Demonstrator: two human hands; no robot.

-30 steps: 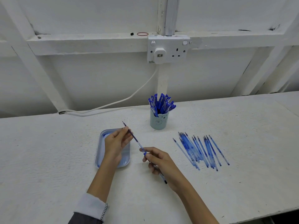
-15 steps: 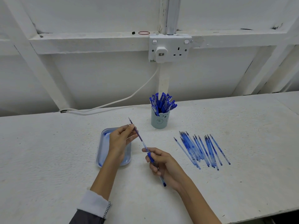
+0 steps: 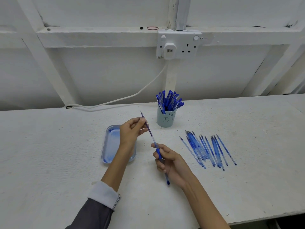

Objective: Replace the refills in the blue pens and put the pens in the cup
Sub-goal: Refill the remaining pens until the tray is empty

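Two bare hands hold one blue pen [image 3: 159, 154] above a rough, white-painted table [image 3: 49, 162]. The right hand [image 3: 172, 163] has its fingers curled round the pen's barrel, at the blue rubbery grip. The clear shaft runs down through the palm to a blue end cap near the wrist. A thin refill [image 3: 147, 126] sticks out of the barrel's front and slants up and away to a metal tip. The left hand [image 3: 132, 131] pinches it between thumb and fingertips partway along.

Just beyond the hands stands a pale green cup [image 3: 165, 119], round and smooth, with a small face printed on its side. It is crammed with blue capped pens [image 3: 169, 100] that fan out above the rim. To the right, near the right hand, a loose row of slim clear refills [image 3: 206, 149] lies flat on the table, streaked with blue ink and overlapping in places. Under the left wrist sits a shallow light-blue tray [image 3: 108, 147], a rounded rectangle with blue smudges on its floor.

On the white boarded wall behind, a double socket [image 3: 179, 45] carries a white plug [image 3: 169, 50]. A white cable [image 3: 132, 96] trails down from it to the table's back edge.
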